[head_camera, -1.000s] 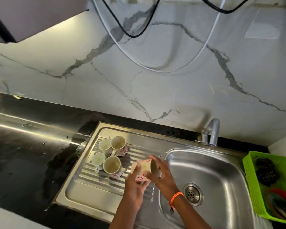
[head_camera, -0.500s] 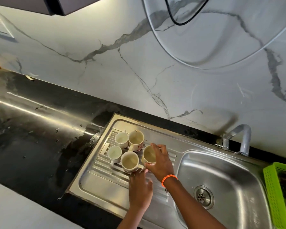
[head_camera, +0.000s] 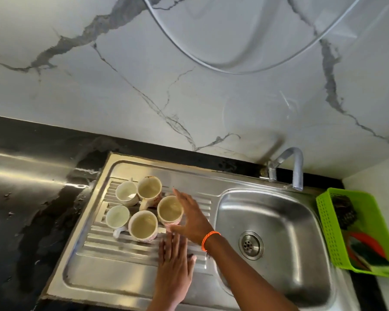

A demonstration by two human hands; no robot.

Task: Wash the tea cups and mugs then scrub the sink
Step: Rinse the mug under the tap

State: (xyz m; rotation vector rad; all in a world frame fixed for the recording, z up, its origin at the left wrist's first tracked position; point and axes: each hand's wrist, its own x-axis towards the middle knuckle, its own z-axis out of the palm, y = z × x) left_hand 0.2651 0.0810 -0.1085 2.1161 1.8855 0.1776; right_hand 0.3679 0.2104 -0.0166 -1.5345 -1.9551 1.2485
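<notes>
upright, five glazed ceramic cups (head_camera: 144, 207) cluster on ribbed steel drainboard (head_camera: 112, 265), left of round-cornered basin (head_camera: 279, 221). right hand (head_camera: 192, 217), left hand (head_camera: 174, 261): fingers straight, gripping nothing. black desk (head_camera: 20, 209), marble wall (head_camera: 144, 86).

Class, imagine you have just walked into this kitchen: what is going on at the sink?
A person stands at a steel sink. Five cups stand upright, close together, on the ribbed draining board. The right hand, fingers straight, is beside the nearest cup, apparently touching it. The left hand lies open over the board, holding nothing. The basin shows no dishes, no water shows at the tap, and scrubbers sit in a green basket to the right.
</notes>
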